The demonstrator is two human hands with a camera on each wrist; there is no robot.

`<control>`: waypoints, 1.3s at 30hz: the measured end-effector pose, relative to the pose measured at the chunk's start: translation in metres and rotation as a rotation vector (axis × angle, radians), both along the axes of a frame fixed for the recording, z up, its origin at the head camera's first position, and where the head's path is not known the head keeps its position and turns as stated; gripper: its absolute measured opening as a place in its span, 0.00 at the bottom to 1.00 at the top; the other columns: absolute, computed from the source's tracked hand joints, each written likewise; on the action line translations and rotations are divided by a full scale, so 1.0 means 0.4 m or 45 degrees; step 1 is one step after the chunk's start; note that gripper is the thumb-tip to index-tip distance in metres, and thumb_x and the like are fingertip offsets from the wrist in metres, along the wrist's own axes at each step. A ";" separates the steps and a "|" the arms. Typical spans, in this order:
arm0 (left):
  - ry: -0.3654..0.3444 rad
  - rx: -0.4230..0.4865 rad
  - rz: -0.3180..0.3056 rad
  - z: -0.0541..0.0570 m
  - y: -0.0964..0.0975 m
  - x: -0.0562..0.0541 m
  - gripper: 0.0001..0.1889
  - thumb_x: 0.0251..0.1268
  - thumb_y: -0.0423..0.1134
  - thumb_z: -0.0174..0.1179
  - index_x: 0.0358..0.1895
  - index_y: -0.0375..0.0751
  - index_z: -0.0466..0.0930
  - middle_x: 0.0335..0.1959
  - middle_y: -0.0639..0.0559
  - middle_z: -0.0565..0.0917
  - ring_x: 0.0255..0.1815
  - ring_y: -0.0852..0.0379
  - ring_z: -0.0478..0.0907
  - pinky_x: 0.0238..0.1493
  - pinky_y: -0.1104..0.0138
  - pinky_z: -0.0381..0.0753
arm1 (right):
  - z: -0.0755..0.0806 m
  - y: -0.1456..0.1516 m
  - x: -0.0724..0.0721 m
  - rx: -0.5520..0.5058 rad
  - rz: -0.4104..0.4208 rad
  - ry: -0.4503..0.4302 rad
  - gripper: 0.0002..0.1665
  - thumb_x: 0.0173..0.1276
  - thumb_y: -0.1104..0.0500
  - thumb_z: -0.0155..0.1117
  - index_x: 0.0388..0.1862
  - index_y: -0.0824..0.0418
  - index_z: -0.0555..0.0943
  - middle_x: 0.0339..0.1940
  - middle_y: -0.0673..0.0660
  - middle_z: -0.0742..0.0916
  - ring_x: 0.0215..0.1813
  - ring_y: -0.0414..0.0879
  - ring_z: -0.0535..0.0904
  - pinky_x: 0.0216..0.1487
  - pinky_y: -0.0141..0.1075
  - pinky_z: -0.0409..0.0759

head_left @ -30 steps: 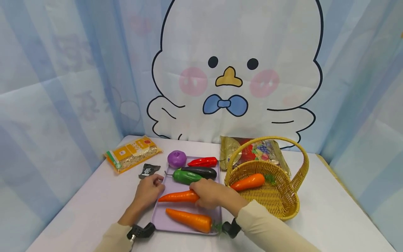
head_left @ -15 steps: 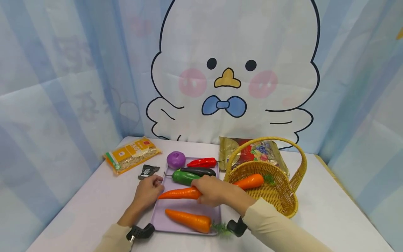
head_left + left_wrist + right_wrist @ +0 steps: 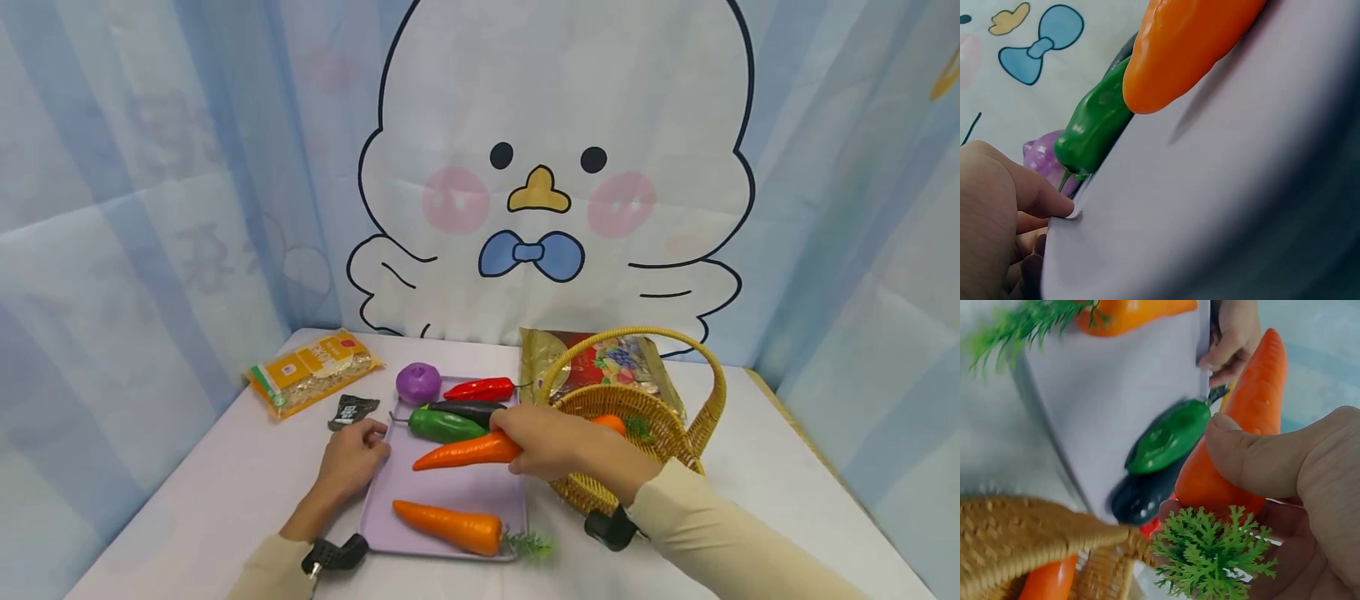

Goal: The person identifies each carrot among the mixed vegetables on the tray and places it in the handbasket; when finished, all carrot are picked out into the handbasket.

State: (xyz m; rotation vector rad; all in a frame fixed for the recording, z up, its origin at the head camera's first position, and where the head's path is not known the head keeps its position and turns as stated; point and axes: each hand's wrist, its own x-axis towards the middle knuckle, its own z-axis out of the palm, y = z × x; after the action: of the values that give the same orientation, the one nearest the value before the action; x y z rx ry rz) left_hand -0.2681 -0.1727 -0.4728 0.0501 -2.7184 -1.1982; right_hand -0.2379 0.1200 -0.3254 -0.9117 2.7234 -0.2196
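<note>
My right hand [image 3: 551, 439] grips an orange carrot [image 3: 459, 452] by its thick end, thumb on one side. Its tip points left, raised over the lilac tray [image 3: 431, 490]; the green leafy top [image 3: 1213, 553] shows below the fingers in the right wrist view. My left hand [image 3: 354, 457] pinches the tray's left rim between fingers [image 3: 1054, 197]. On the tray lie another carrot [image 3: 453, 527] near the front, a green pepper [image 3: 446, 426], a dark eggplant [image 3: 468, 410], a red chili [image 3: 480, 389] and a purple onion-like vegetable [image 3: 418, 383] at the far left corner.
Right of the tray stands a wicker basket [image 3: 663, 398] with a tall handle; a carrot [image 3: 609, 422] lies inside, partly behind my right arm. A gold-red package [image 3: 536, 354] lies behind it. An orange grain bag [image 3: 315, 372] and small black packet [image 3: 352, 410] are at left.
My right hand has lifted the carrot off the tray and moved it right, toward the basket. The left hand has stayed at the tray's rim.
</note>
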 end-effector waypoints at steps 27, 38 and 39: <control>0.022 -0.021 0.003 -0.006 0.000 -0.004 0.16 0.56 0.33 0.60 0.48 0.36 0.85 0.26 0.52 0.78 0.28 0.55 0.72 0.34 0.63 0.69 | 0.055 0.174 -0.010 0.061 -0.121 0.015 0.23 0.54 0.69 0.77 0.48 0.57 0.81 0.37 0.49 0.81 0.42 0.48 0.75 0.56 0.50 0.78; 0.015 -0.019 0.005 -0.004 -0.001 -0.003 0.15 0.57 0.33 0.60 0.48 0.36 0.85 0.27 0.52 0.78 0.28 0.55 0.71 0.33 0.63 0.68 | 0.070 0.247 -0.036 0.117 -0.209 -0.020 0.24 0.54 0.69 0.77 0.48 0.56 0.79 0.37 0.50 0.80 0.40 0.49 0.74 0.49 0.47 0.78; 0.012 -0.020 0.007 -0.004 0.000 -0.003 0.15 0.57 0.33 0.60 0.48 0.36 0.85 0.27 0.52 0.78 0.28 0.55 0.71 0.33 0.64 0.68 | 0.070 0.256 -0.041 0.122 -0.213 -0.031 0.24 0.54 0.70 0.76 0.48 0.56 0.78 0.37 0.50 0.80 0.40 0.49 0.74 0.49 0.47 0.78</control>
State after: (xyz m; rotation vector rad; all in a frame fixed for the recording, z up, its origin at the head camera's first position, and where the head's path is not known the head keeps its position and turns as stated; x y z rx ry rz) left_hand -0.2693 -0.1728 -0.4744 0.0494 -2.7176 -1.1725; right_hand -0.2541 0.2223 -0.2975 -0.6515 2.7626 -0.1294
